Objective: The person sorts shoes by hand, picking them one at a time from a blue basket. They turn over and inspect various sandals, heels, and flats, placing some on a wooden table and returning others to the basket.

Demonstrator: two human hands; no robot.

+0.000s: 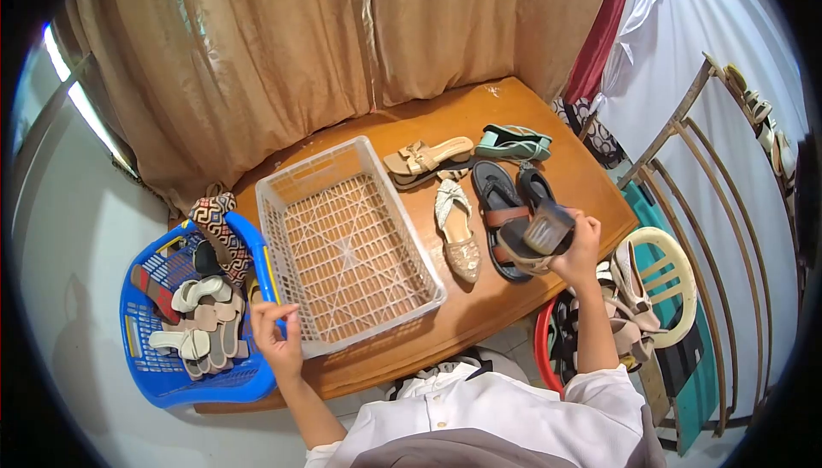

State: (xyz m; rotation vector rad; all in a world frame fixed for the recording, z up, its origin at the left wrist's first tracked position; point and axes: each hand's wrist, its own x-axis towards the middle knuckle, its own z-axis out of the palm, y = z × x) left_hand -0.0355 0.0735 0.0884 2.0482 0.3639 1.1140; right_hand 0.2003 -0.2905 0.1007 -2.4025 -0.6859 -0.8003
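At tabletop [505, 108] edge, right hand [580, 250] holds sandal [538, 237]; left hand [276, 337] beside crate [282, 184].

no readable text, labels, brands or numbers anywhere

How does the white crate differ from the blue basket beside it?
The white crate lies on the wooden table; the blue basket sits beyond the table's left edge. The blue basket is piled with sandals, while only the table shows through the white crate's floor. Both are open plastic lattice bins, with the left hand between them.
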